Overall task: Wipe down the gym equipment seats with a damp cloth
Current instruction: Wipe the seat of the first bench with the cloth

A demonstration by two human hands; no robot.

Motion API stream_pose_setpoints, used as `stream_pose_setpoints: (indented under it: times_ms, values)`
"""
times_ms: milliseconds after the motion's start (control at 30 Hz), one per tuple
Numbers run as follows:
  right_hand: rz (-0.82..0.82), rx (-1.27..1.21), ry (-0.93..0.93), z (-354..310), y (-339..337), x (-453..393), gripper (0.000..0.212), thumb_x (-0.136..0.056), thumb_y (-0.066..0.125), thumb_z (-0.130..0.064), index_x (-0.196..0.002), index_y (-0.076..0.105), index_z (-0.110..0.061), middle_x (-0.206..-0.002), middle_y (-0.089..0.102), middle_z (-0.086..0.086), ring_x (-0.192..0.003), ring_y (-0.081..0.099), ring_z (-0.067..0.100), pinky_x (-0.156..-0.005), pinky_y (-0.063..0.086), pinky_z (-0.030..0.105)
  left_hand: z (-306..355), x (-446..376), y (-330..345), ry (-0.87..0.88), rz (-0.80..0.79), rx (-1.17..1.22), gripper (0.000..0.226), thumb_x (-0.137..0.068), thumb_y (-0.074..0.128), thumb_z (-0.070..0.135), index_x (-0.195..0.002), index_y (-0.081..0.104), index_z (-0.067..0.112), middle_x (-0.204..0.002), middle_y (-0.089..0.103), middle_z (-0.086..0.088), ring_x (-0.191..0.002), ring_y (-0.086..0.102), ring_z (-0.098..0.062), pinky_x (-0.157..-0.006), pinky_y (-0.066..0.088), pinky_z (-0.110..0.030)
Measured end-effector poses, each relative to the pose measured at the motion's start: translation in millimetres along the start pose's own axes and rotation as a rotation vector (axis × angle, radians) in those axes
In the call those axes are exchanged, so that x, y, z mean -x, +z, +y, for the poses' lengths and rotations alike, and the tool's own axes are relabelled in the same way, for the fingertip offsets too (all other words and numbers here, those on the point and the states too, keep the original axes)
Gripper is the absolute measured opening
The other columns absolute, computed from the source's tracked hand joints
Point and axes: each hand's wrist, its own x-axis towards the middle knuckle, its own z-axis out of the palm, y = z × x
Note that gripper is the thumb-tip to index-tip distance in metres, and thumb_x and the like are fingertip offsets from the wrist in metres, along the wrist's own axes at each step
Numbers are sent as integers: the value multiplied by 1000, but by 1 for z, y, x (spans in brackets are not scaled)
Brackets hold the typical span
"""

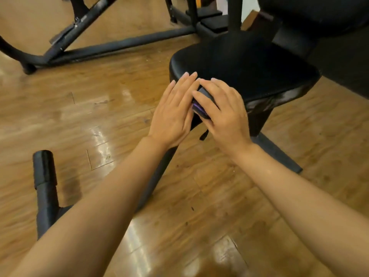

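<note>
Head view: both hands meet at the near front edge of a black padded seat (245, 62). The left hand (173, 112) lies with fingers straight and together, fingertips resting on the seat's front corner, palm side against a small dark bundle. The right hand (223, 112) curls over that bundle, fingers wrapped across its top. The bundle (199, 104) is dark with a purple streak along its lower edge and a dark tail hanging below the hands; it is probably the damp cloth, folded tight, though its material cannot be confirmed. It sits between the two hands, just at the seat's front lip, not yet spread on the pad.

The seat surface shows a dull sheen; whether it is wet cannot be told. A black back pad (319, 15) rises behind it. A steel frame (119, 45) of a second machine crosses the wooden floor (79, 100) at upper left, and a padded roller post (45, 176) stands at lower left.

Risk assessment: the cloth is compacted, so a pass in this form would likely cover only a narrow strip and leave most of the pad unwiped. The grip sits over the seat edge; a loose hold could drop the cloth to the floor and soil it. The floor looks glossy, and drips from the hanging tail could make it slippery.
</note>
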Motion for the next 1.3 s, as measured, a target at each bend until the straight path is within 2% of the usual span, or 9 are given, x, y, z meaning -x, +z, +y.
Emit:
stream_pose_setpoints:
  times_ms: [67,200,367,500,700,933,1100,1200,1300]
  values:
    - [76,145,-27,-1,16,8,35,-100,61,-17,-132,63,-6,-139,58,16,-131,49,33,-112,36,42,-13,1,10,68,47,34,48,-105,35,14,-150,37,-1,-158,35,-16,-151,24,-28,-124,17,-46]
    - [101,188,-64,-1,22,15,47,-103,49,-35,-139,57,-5,-146,51,16,-138,39,35,-120,23,46,-27,1,23,136,101,185,47,-105,37,8,-150,34,-3,-158,32,-18,-152,20,-29,-124,18,-50]
    - [167,303,-339,29,15,15,38,-96,68,-10,-133,62,-9,-139,57,15,-132,49,35,-113,39,49,-33,-1,31,136,141,239,45,-106,35,10,-150,36,0,-158,34,-13,-152,19,-23,-125,13,-38]
    - [151,269,-480,60,4,35,39,-99,63,-5,-136,55,-12,-142,54,11,-131,50,34,-114,39,48,-34,-1,37,130,181,296,45,-105,34,10,-150,36,1,-158,35,-13,-153,19,-23,-125,12,-41]
    - [181,297,-410,42,21,26,40,-99,64,-29,-135,61,-11,-144,54,12,-134,46,34,-119,28,48,-31,0,40,108,210,365,45,-105,34,12,-150,36,6,-158,34,-6,-153,19,-18,-125,13,-38]
    - [245,334,-370,17,36,21,33,-98,65,-8,-131,64,-5,-142,55,10,-134,49,32,-118,34,42,-30,1,43,103,247,398,45,-105,35,10,-150,31,11,-157,32,-2,-153,19,-16,-123,20,-52]
    - [178,283,-471,42,17,32,37,-99,62,-5,-136,59,-6,-145,52,10,-137,46,32,-118,34,42,-24,5,44,69,261,371,46,-105,36,5,-150,33,6,-158,31,-3,-153,19,-19,-123,20,-51]
    - [173,230,-397,62,13,48,47,-96,66,-2,-140,54,-7,-149,47,11,-143,38,33,-120,29,45,-23,5,43,62,254,355,47,-104,35,9,-151,33,6,-158,30,-3,-153,17,-18,-124,18,-49]
    - [246,192,-302,44,28,45,43,-96,65,-1,-138,55,-6,-147,49,12,-143,36,33,-121,26,45,-22,5,44,50,259,383,46,-105,35,8,-151,31,9,-158,29,-2,-153,16,-17,-124,18,-49]
